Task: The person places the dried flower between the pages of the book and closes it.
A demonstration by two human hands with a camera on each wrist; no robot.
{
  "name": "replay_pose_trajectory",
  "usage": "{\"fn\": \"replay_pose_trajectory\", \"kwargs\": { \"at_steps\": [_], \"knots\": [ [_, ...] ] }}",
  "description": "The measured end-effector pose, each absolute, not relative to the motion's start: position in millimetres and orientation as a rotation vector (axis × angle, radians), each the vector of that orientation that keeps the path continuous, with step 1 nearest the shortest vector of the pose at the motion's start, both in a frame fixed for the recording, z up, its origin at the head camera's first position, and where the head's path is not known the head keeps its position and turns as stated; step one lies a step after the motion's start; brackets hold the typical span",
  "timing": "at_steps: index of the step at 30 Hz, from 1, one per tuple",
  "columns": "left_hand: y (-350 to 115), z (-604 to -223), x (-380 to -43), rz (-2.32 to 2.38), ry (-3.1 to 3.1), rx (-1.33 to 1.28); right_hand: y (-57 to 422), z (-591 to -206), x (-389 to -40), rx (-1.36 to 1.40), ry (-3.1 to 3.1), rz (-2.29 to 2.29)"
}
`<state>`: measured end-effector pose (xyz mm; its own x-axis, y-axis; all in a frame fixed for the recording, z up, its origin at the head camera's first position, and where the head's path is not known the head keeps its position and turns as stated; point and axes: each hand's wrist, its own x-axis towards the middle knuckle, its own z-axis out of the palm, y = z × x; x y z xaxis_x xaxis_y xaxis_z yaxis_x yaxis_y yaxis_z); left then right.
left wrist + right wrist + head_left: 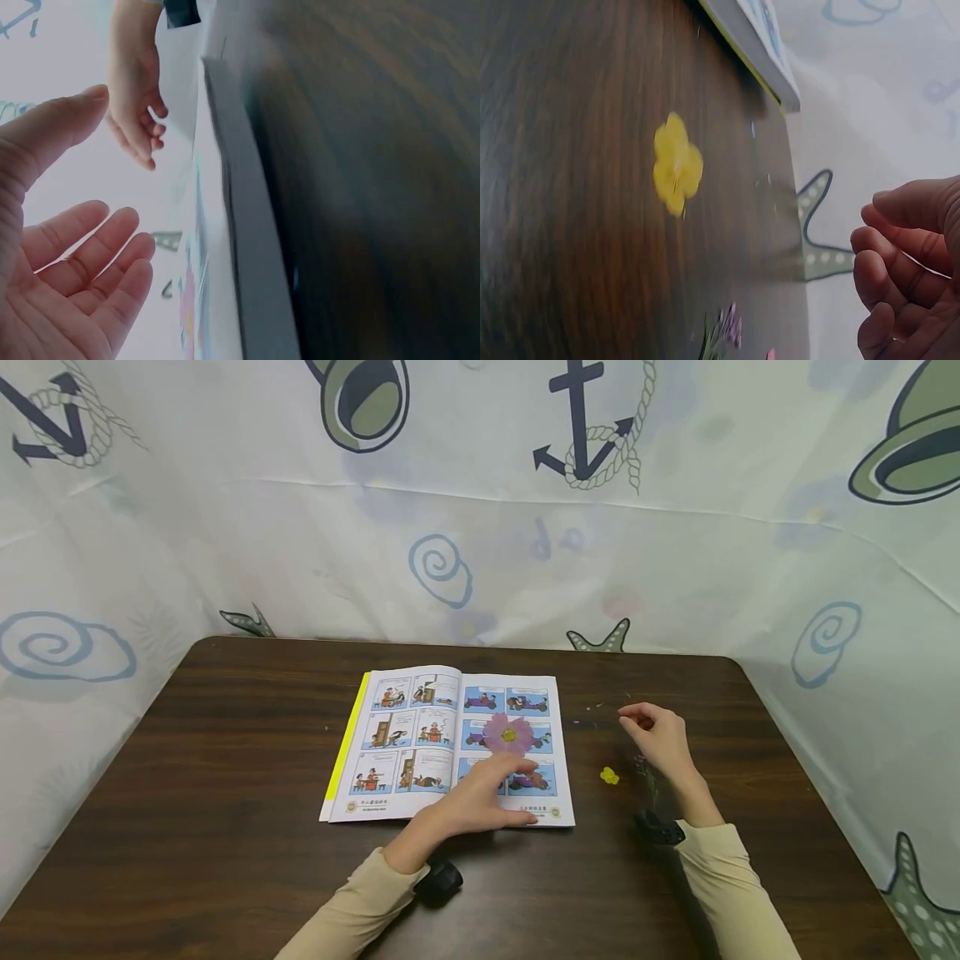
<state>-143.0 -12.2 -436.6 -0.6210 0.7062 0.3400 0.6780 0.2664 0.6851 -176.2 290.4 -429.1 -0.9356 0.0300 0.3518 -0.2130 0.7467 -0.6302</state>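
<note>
An open comic book lies on the dark wooden table, its spine thick and its left edge yellow. A pink flower with a yellow centre sits flat on the right-hand page. My left hand hovers over the lower part of that page, thumb and fingers spread apart and holding nothing. To the right of the book, my right hand is raised above the table with loosely bent fingers and nothing between them. Below and left of it is a yellow flower on the tabletop.
Thin sprigs with small purple blossoms lie on the table beneath the right forearm. Small petal bits are scattered between the book and the right hand. A patterned white cloth hangs behind the table.
</note>
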Motion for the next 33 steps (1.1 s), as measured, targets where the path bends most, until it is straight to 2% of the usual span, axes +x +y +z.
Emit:
{"fn": "replay_pose_trajectory", "kwargs": {
  "at_steps": [12,33],
  "knots": [
    [20,-443,-136,1.128,2.474,1.355,316,-437,-170,0.053,-2.616,0.933],
    [30,-450,-134,0.995,2.564,1.315,344,-451,-171,-0.267,-2.694,0.941]
  ]
}}
